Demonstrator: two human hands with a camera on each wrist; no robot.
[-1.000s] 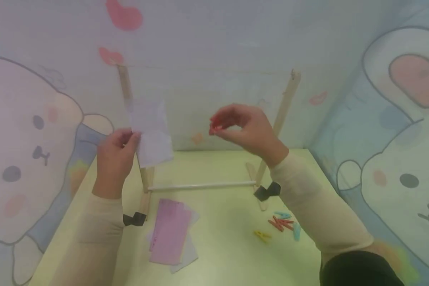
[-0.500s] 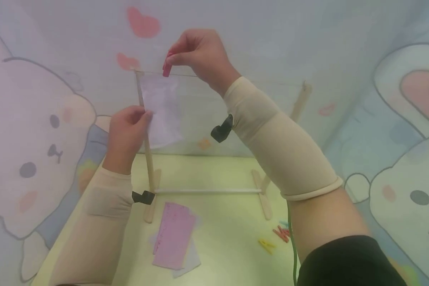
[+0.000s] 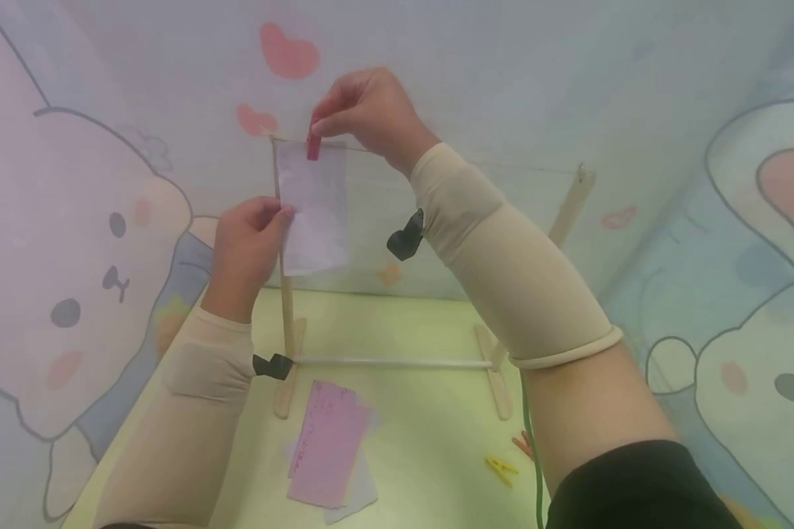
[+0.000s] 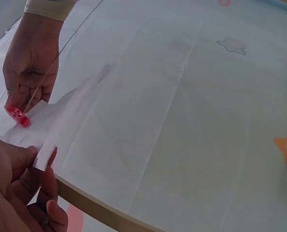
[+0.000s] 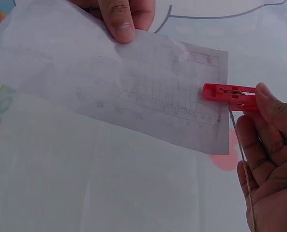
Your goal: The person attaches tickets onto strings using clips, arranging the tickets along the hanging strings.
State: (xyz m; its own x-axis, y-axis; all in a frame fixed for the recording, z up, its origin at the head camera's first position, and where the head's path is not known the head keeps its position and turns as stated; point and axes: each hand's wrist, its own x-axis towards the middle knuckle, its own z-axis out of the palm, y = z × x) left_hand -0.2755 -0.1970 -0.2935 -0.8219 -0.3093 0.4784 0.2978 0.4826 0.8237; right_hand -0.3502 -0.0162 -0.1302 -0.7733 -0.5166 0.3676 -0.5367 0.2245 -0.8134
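A white sheet of paper [image 3: 317, 209] hangs upright just under the string, beside the rack's left post. My left hand [image 3: 248, 242] pinches its left edge between thumb and fingers. Above, my right hand [image 3: 380, 110] holds a red clothespin [image 5: 230, 96] by its handle end. The clothespin's tip lies over the paper's top edge where the string [image 5: 242, 154] passes, as the right wrist view shows. Faint printed lines mark the paper there. In the left wrist view, the same red clothespin [image 4: 18, 117] sits at the string, close to the paper's corner.
A wooden rack has a left post [image 3: 287, 316], a right post [image 3: 572, 202] and a white crossbar [image 3: 390, 363]. Pink and white papers [image 3: 331, 448] lie on the table in front. A yellow clothespin [image 3: 501, 469] and a red one [image 3: 523, 444] lie right, near a green cable [image 3: 534, 455].
My right hand has risen leftward with the red clothespin, then lowered it onto the paper's top edge at the string. My left hand has raised the paper up to the string.
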